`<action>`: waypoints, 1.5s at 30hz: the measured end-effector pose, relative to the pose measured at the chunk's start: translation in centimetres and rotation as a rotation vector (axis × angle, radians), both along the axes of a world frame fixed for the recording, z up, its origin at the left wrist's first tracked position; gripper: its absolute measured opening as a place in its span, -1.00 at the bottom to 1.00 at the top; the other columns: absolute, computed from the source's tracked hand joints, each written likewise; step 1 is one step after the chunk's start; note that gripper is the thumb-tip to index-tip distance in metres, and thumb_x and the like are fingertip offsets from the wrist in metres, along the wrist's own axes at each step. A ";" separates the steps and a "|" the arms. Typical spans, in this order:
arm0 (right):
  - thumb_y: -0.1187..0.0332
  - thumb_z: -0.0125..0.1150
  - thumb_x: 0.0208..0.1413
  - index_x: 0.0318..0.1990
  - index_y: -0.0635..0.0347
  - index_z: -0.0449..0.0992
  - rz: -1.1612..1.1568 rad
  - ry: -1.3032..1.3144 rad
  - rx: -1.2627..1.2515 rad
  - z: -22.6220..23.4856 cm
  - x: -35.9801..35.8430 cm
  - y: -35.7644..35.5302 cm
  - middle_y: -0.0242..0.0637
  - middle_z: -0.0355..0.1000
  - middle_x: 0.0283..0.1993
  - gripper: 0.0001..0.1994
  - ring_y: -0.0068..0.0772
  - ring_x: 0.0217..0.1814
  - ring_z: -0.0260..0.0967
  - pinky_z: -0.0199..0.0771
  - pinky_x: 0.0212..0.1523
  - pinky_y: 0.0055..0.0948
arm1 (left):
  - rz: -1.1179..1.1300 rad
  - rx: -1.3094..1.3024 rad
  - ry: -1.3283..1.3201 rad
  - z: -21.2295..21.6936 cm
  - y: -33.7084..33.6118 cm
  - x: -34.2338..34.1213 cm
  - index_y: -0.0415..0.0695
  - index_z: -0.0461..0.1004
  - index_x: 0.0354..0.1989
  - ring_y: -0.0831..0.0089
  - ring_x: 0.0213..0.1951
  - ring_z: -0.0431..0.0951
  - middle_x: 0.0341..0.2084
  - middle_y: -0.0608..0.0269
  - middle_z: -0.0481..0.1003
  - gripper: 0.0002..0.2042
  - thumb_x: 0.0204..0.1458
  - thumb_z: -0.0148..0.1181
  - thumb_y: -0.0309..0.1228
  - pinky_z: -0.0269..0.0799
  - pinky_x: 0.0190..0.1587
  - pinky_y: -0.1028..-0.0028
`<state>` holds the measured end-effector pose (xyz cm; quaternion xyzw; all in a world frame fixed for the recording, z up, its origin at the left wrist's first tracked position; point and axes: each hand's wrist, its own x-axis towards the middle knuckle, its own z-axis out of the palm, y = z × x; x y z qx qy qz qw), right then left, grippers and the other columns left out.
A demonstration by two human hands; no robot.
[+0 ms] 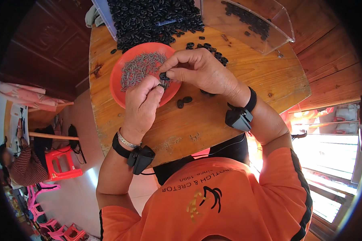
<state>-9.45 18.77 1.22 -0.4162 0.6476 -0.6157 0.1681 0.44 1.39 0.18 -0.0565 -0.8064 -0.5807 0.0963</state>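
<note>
My right hand [205, 72] pinches a small black oval plastic piece [164, 76] with holes in it, between thumb and forefinger. Close beside it, the thumb and forefinger of my left hand [142, 100] are pressed together on a small dark piece, partly hidden by the fingertips. Both hands are over the right side of a red bowl [116, 86]. Inside the bowl lies a heap of small grey metal springs [136, 68]. A few loose black oval pieces [180, 104] lie on the table below my right hand, and several more [218, 55] lie beyond it.
The wooden table [181, 138] has a curved edge. A bin with a large heap of black pieces [153, 18] stands at the back, with a clear plastic box [279, 34] at the back right. To the left are a red stool [64, 162] and a seated person [26, 166].
</note>
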 end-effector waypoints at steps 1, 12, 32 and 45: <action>0.51 0.18 0.09 -0.17 0.28 0.54 -0.015 0.027 0.035 0.0 0.0 0.0 -0.44 0.51 -0.27 -0.85 -0.70 -0.20 0.38 0.40 -0.12 -0.62 | 0.006 0.014 -0.003 0.0 0.0 0.0 -0.28 0.33 -0.52 0.60 -0.67 0.25 -0.77 0.32 0.26 -0.88 0.02 -0.01 -0.52 0.17 -0.60 0.52; 0.50 0.18 0.09 -0.18 0.29 0.53 -0.029 0.006 0.032 0.2 0.2 -0.2 -0.43 0.51 -0.30 -0.86 -0.70 -0.24 0.38 0.40 -0.16 -0.64 | 0.017 -0.016 0.001 -0.2 -0.1 0.0 -0.28 0.33 -0.51 0.58 -0.67 0.23 -0.77 0.30 0.25 -0.88 0.02 0.01 -0.51 0.16 -0.60 0.51; 0.45 0.16 0.12 -0.18 0.28 0.52 0.035 -0.323 0.005 -0.5 0.1 -0.5 -0.43 0.46 -0.42 -0.86 -0.70 -0.41 0.37 0.43 -0.35 -0.67 | 0.019 -0.036 -0.025 -0.3 -0.1 0.0 -0.28 0.32 -0.51 0.58 -0.67 0.19 -0.78 0.27 0.20 -0.89 0.01 0.01 -0.51 0.13 -0.60 0.49; 0.45 0.15 0.12 -0.19 0.27 0.52 0.029 -0.309 0.000 -0.5 -0.1 -0.5 -0.42 0.47 -0.40 -0.86 -0.68 -0.41 0.38 0.44 -0.35 -0.65 | 0.011 -0.025 -0.111 0.2 0.0 0.2 -0.20 0.33 -0.50 0.67 -0.63 0.23 -0.70 0.42 0.27 -0.84 0.08 -0.05 -0.43 0.15 -0.57 0.63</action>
